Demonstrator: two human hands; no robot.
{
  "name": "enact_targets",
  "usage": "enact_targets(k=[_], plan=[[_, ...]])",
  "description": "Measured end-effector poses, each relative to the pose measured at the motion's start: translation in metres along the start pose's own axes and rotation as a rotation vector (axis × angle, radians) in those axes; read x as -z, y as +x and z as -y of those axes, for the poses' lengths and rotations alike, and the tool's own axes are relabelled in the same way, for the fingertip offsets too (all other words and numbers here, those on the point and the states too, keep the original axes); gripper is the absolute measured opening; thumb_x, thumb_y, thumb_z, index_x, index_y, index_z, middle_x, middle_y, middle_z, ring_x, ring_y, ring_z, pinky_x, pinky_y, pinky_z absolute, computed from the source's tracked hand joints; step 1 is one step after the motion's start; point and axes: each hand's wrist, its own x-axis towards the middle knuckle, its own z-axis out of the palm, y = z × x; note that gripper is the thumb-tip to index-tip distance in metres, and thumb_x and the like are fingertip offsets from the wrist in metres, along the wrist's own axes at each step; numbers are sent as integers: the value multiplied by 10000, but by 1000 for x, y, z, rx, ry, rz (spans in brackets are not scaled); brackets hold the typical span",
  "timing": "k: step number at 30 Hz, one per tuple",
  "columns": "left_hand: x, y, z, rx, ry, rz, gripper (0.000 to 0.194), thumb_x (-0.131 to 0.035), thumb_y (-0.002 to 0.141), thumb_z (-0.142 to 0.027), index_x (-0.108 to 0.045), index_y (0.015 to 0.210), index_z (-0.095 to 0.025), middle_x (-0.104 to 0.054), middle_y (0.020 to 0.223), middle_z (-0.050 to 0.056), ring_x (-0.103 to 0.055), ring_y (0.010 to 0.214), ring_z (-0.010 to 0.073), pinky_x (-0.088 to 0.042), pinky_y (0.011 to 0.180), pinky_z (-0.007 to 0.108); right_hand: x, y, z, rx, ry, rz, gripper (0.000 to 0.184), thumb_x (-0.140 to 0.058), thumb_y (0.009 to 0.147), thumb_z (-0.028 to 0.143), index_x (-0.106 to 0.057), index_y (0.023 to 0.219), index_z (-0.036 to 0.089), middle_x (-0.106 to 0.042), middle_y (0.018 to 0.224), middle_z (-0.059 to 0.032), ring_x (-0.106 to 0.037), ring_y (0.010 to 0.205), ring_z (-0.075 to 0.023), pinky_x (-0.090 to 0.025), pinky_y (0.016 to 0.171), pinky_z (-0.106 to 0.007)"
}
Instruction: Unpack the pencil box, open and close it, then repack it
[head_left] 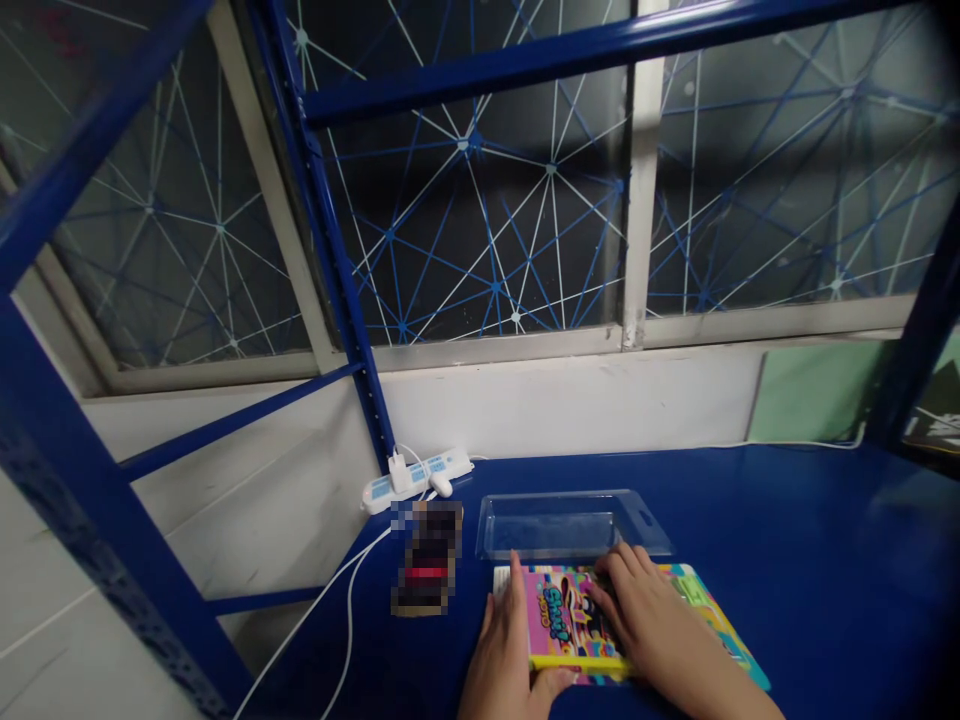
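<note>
A pink printed box [559, 610] with a yellow front edge lies on a larger colourful card [724, 625] on the blue table. My left hand [499, 645] clasps the box's left end, its fingers along the side and the thumb at the front corner. Across the right part of the box lies my right hand [649, 610], its fingers bent and closed on it; the palm hides what is beneath. Just beyond both hands sits a clear plastic blister tray [555, 525], close to the card's far edge.
To the left lies a blurred-out dark, flat object [429, 560]. Behind it a white power strip [416, 480] holds a plug, and white cables [350, 600] run down the table's left side. Blue metal posts [322, 220] and a green panel [814, 390] stand along the window wall.
</note>
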Motion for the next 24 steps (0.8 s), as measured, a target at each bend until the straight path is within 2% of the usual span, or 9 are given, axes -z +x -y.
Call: enact_targets(k=[3,6,12,15,18,21,22,24], plan=[[-1,2,3,10,15,-3,1117,-689,672,-161,-67,1599,-122,-334,1613,144,-253,1509,319,-135,1243,449,0,-1,2,3,-12,-19,179,-431,1024,335,-549,951,221,-585,925,-71,-588,882,-265,-516,801,-461],[-2,4,8,12,22,16,1147,-697,673,-174,-20,1598,-122,-320,1619,152,-255,1508,307,-208,1221,411,0,-1,3,7,-25,-46,178,-428,1023,324,-553,957,217,-586,930,-79,-590,891,-272,-510,821,-479],[-2,4,10,31,42,8,1144,-674,682,-165,14,1594,-113,-299,1627,157,-269,1507,278,-292,1178,332,5,5,5,-9,-33,-101,177,-430,1023,338,-548,963,221,-596,937,-82,-593,853,-255,-516,757,-426],[-6,3,17,-6,0,-32,1140,-681,687,-174,3,1598,-125,-285,1630,164,-279,1503,296,-286,1190,369,9,4,6,-24,-26,-132,148,-461,1011,337,-553,996,222,-613,958,-90,-608,864,-260,-524,764,-425],[-12,4,26,-94,-184,-77,1200,-757,732,-367,47,1596,-150,-269,1633,183,-308,1488,323,-275,1204,428,14,-2,9,-12,18,-247,171,-522,987,361,-562,1090,230,-647,1043,-113,-633,947,-280,-534,817,-442],[-12,3,29,-226,-502,-153,1154,-641,824,-663,110,1585,-229,-192,1660,168,-392,1448,310,-372,1153,414,24,-9,12,66,90,-384,155,-579,961,381,-591,1068,269,-694,976,-77,-673,914,-269,-528,883,-479],[-9,2,29,-264,-577,-172,1067,-561,856,-714,56,1592,-248,-224,1654,160,-418,1433,305,-396,1137,410,29,-13,13,97,117,-406,125,-593,954,374,-604,1035,280,-704,922,-57,-687,866,-253,-529,891,-476],[-2,-3,27,-298,-605,-172,871,-438,894,-750,-225,1572,-246,-427,1566,145,-480,1388,308,-407,1131,421,38,-20,14,153,180,-399,65,-612,946,346,-631,979,294,-713,830,-27,-699,762,-219,-548,869,-441]])
